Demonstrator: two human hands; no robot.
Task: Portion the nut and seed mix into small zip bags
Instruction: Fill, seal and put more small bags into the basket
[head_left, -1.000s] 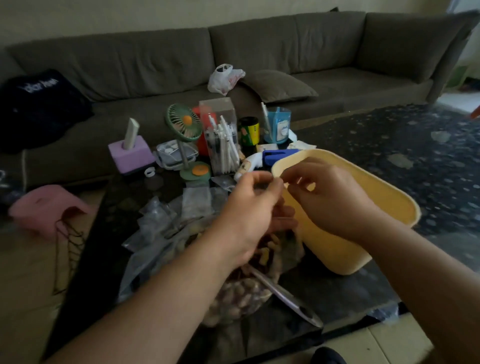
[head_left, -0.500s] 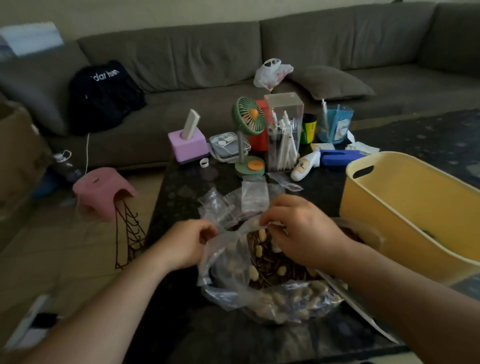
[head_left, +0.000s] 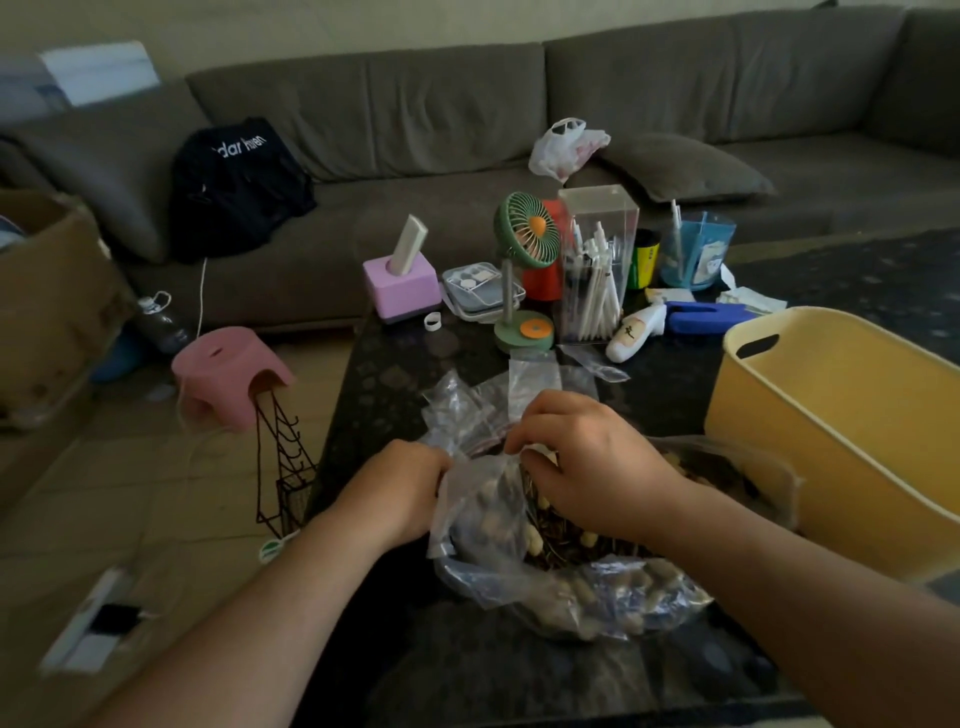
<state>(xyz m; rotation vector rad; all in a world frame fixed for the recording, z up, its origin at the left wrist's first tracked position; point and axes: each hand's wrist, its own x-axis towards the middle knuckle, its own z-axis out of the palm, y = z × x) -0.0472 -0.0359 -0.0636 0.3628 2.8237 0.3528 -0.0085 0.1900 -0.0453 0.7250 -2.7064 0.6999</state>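
A large clear plastic bag (head_left: 582, 592) full of the nut and seed mix (head_left: 566, 540) lies on the dark table in front of me. My left hand (head_left: 395, 488) grips a small clear zip bag (head_left: 478, 509) at its left edge, beside the big bag's mouth. My right hand (head_left: 592, 462) is curled over the mix at the small bag's opening, fingertips down; what they pinch is hidden. More empty small zip bags (head_left: 524, 379) lie flat just beyond my hands.
A yellow plastic tub (head_left: 841, 452) stands at the right. Behind the bags: green desk fan (head_left: 524, 270), clear pen box (head_left: 597, 265), pink box (head_left: 400, 286), white bottle (head_left: 636, 332), blue stapler (head_left: 706, 317). A sofa runs behind; a pink stool (head_left: 228, 374) and wire rack are left on the floor.
My hands came down from the tub's rim to the bag of mix. The view swung left, so the tub now sits further right. In the last half second the hands barely moved.
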